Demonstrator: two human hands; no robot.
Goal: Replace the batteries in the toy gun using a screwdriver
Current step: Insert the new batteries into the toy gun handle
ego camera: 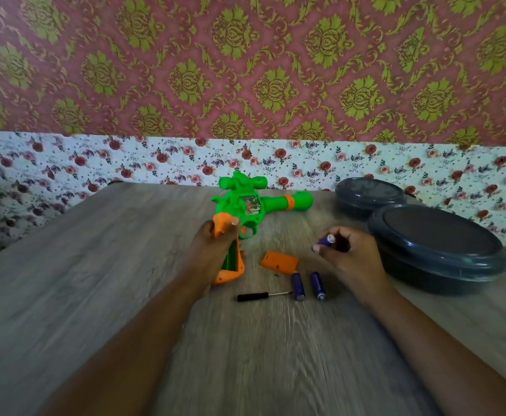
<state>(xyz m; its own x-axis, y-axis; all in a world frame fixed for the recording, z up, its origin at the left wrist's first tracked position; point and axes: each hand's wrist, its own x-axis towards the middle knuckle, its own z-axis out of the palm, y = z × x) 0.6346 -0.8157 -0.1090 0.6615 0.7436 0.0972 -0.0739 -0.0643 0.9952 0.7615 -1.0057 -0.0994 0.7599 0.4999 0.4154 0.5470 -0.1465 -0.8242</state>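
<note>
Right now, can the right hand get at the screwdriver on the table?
Probably not yet: the right hand is holding a battery. The path looks free, though. The screwdriver lies bare on the table, just left of two loose batteries, with nothing on it.

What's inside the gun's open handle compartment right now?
The toy gun handle shows a green cavity with no battery visible; the left hand covers its upper part.

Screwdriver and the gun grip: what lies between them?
Bare table in the head view; the screwdriver lies apart from the gun grip.
</note>
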